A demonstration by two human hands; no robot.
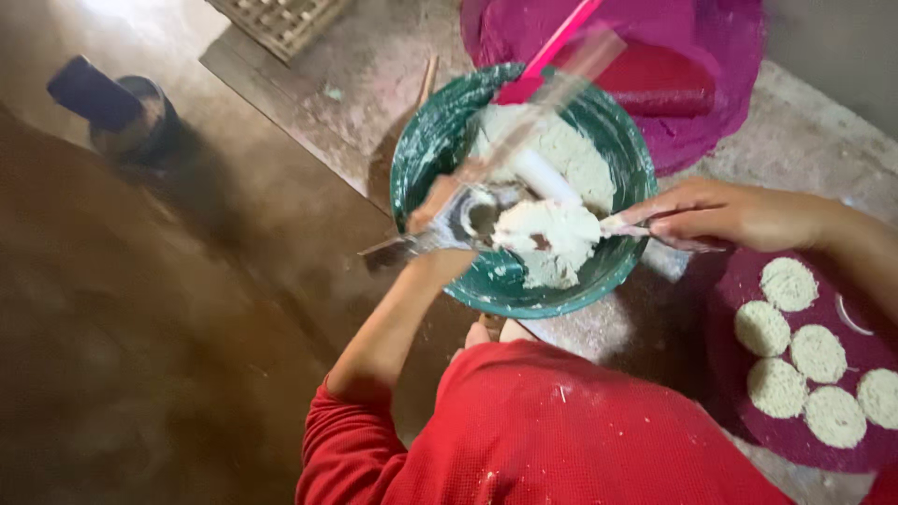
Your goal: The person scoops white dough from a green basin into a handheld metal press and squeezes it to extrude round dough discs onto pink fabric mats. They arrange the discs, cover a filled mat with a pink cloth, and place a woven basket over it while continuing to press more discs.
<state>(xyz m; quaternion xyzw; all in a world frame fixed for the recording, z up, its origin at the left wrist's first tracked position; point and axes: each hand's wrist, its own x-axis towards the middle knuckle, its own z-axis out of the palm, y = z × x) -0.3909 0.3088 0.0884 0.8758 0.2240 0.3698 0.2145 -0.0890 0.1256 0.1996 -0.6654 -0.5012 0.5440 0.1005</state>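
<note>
A green bowl (pixel 426 150) on the ground holds white dough (pixel 552 238). My left hand (pixel 438 210) grips a metal press tool (pixel 449 229) over the bowl's near left side. At the bowl's right rim, my right hand (pixel 716 213) holds a thin utensil (pixel 631 224) whose tip touches the dough. A white cylinder (pixel 544 175) lies blurred in the bowl. My red sleeve and lap fill the bottom of the view.
A purple tray (pixel 739 290) at the right carries several round white noodle discs (pixel 790 283). Behind the bowl sits a magenta basin (pixel 720 56) with a pink stick (pixel 561 37). A dark cup (pixel 140 117) stands far left. A woven basket (pixel 281 19) is at the top.
</note>
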